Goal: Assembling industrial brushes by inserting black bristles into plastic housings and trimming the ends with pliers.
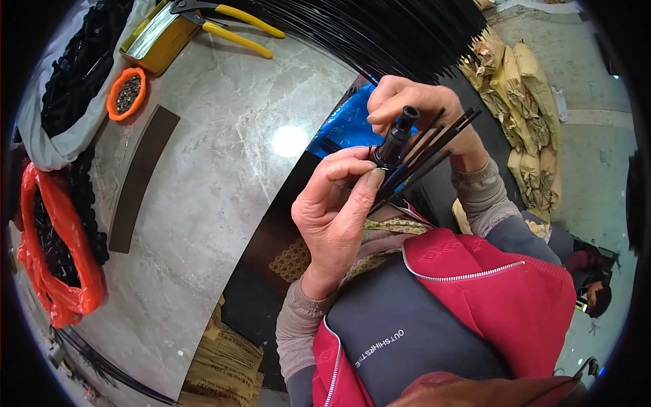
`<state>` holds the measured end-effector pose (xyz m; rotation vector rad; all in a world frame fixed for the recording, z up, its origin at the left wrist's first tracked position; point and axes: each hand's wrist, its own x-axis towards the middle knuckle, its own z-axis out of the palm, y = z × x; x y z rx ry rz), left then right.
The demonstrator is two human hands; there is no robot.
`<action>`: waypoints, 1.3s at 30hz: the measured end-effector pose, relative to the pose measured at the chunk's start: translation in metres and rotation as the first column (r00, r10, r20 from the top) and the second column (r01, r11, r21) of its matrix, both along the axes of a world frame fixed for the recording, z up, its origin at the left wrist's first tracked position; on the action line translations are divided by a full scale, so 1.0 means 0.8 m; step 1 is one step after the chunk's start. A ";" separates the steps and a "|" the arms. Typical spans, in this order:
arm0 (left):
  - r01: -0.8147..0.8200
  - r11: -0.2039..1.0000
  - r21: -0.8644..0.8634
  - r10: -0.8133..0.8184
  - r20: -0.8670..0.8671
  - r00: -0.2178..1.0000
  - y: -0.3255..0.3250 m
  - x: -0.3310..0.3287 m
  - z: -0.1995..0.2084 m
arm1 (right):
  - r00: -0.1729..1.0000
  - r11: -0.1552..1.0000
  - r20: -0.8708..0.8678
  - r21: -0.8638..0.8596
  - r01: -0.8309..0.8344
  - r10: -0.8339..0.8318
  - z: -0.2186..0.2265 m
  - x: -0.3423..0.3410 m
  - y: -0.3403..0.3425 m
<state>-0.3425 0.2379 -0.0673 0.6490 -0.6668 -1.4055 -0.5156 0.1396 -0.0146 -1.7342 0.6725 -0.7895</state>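
In front of my chest, a black stepped plastic tube fitting (393,141) stands tilted, with several thin black rods (427,146) fanning out beside it. The thumb and fingers of my left hand (336,207) are closed on its lower end. Just beyond it, my right hand (424,112) has its fingers curled close to the upper part. The rods pass in front of the right palm. What the right fingers hold, if anything, is hidden. Under the hands lies blue shiny plastic (342,125).
On the grey table (224,129) are yellow-handled pliers (234,34), a yellow tin (163,47), an orange dish (127,95) of small metal pieces and a dark strip (142,180). Bags with black parts line the left. Black rods (380,30) lie ahead; wrapped bundles (532,129) right.
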 end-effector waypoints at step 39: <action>-0.005 0.998 -0.061 0.001 -0.060 0.998 -0.001 -0.014 -0.004 | 0.965 0.993 0.244 0.040 -0.108 0.095 -0.018 -0.012 -0.007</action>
